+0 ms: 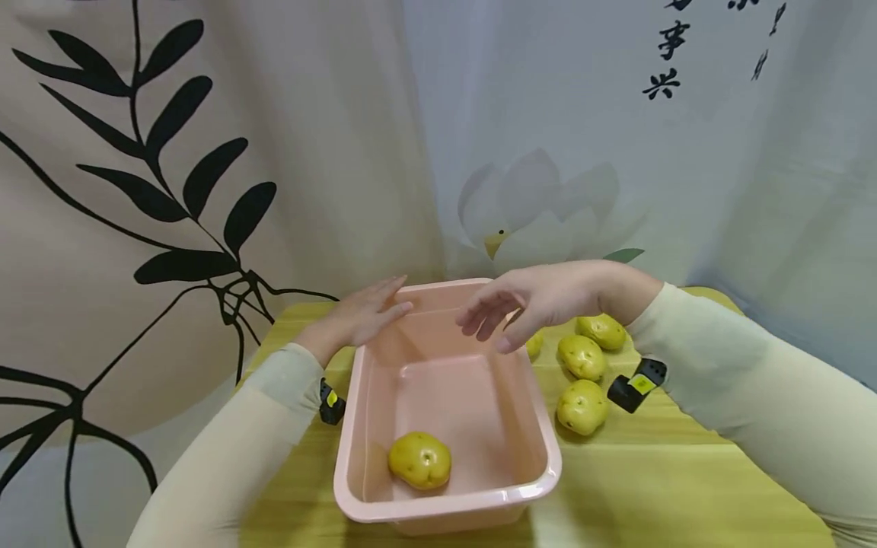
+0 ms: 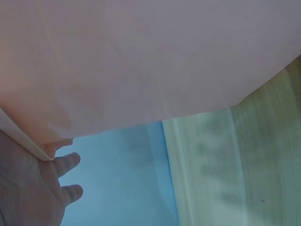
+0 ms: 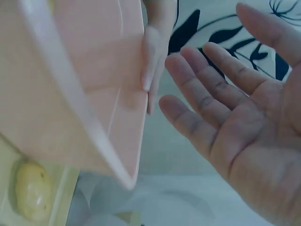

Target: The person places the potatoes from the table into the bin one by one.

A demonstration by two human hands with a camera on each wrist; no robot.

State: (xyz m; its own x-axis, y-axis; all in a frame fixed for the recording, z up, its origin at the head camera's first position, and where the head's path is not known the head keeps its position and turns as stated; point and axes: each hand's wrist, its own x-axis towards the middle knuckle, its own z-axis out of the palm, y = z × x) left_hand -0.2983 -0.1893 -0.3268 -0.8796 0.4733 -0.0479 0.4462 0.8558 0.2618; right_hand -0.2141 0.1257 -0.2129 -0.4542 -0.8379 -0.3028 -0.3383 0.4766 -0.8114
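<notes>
A pink plastic basin (image 1: 448,396) stands on the table, with one potato (image 1: 419,460) lying inside near its front left corner. My left hand (image 1: 363,316) rests on the basin's far left rim, fingers extended; the left wrist view shows its fingers (image 2: 68,164) at the basin's outer wall (image 2: 141,61). Above the far right part of the basin hovers my right hand (image 1: 534,301), its fingers loosely bent and holding nothing. In the right wrist view its palm (image 3: 249,132) shows bare, apart from the basin.
Several potatoes (image 1: 582,407) lie on the yellow wood-grain table (image 1: 637,487) right of the basin, one partly hidden behind my right hand. A white curtain (image 1: 342,152) printed with dark leaves hangs behind the table. Each wrist wears a black strap (image 1: 637,386).
</notes>
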